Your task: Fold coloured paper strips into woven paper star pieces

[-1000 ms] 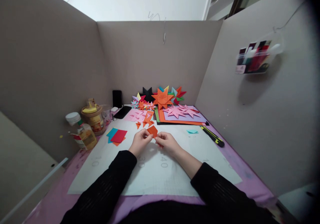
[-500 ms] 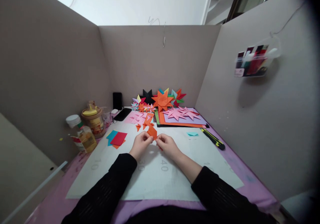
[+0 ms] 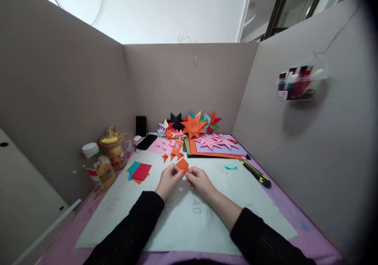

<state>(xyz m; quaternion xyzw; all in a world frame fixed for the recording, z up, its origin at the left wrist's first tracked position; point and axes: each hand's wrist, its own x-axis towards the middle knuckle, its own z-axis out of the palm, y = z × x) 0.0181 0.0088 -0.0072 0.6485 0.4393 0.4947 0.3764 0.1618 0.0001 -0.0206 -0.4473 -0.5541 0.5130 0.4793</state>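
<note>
from where i stand, the piece in work is a small orange paper (image 3: pixel 182 165), held up over the middle of the white sheet (image 3: pixel 215 233) that covers much of the desk (image 3: pixel 304 227). the left hand (image 3: pixel 171 177) pinches its lower left side between thumb and fingers; the right hand (image 3: pixel 199 178) has its fingers closed on the lower right corner. the other right-hand fingers curl underneath, and i can't tell whether they hold anything more.

how far along is it? the orange paper looks part-folded to me, angular but not yet a finished point. by the sheet's far end, the big orange star (image 3: pixel 194 126), the black star (image 3: pixel 176 121) and the pink stars (image 3: pixel 206 141) look done. on the sheet's far left part lie small orange pieces (image 3: pixel 176 151) and pink pieces (image 3: pixel 163 145), seemingly folded but not joined. a turquoise piece (image 3: pixel 230 167) rests on the sheet's right side, folded too. on the sheet's left side, an overlapping pile of coloured squares (image 3: pixel 141 171) lies flat, so those seem left to fold.
</note>
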